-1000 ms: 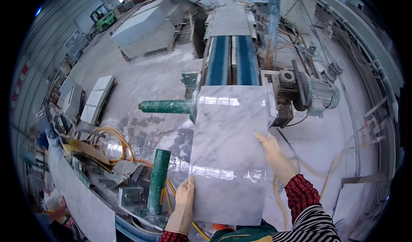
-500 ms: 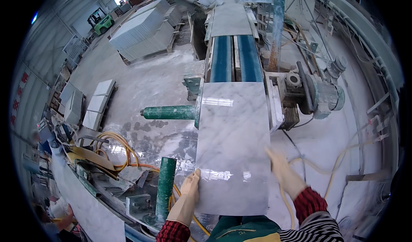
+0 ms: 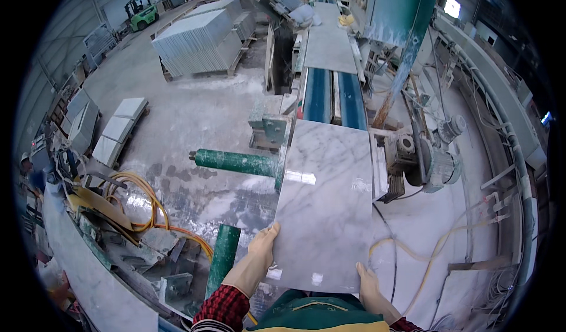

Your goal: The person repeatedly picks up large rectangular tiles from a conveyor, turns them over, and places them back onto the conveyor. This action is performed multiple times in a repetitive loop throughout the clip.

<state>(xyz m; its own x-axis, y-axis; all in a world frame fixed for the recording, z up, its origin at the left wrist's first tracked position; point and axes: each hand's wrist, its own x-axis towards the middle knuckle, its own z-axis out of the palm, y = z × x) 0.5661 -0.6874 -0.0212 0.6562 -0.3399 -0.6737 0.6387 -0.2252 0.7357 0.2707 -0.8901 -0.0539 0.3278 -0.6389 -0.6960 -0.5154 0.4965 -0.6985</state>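
One glossy rectangular slab of white, grey-veined stone (image 3: 324,208) lies between the person's dark green apron (image 3: 321,315) and two flat blue belts (image 3: 318,96).
The left hand (image 3: 260,250) is curled on the slab's left edge and holds it, some fingers hidden; the right hand (image 3: 370,286) is partly curled at the near right corner, its grip impossible to tell. One duller grey slab (image 3: 330,49) lies farther along, apart. Of two green metal cylinders, one (image 3: 236,162) is nearly horizontal, the other (image 3: 224,255) upright, slightly tilted, near the left forearm.
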